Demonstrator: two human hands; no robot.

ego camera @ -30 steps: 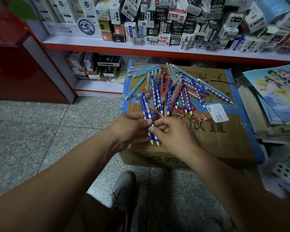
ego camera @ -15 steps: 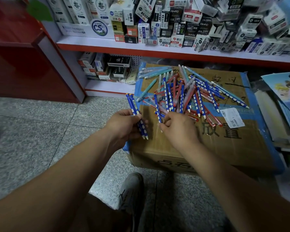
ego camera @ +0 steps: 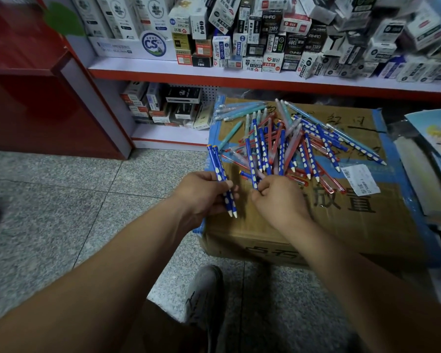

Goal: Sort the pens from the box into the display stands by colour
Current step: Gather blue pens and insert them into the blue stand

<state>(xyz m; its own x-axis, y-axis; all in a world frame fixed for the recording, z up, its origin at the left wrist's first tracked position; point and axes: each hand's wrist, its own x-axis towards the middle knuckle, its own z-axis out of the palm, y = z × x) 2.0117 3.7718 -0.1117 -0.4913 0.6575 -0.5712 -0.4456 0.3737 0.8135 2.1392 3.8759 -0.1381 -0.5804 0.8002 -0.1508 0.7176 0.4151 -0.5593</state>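
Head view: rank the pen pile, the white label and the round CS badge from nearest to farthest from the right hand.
1. Pen pile: the right hand is at its near edge.
2. White label: on the box, to the hand's right.
3. CS badge: on the upper shelf, far left.

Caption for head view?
Left hand holds two blue dotted pens; right hand pinches a third pen from pile on cardboard box.
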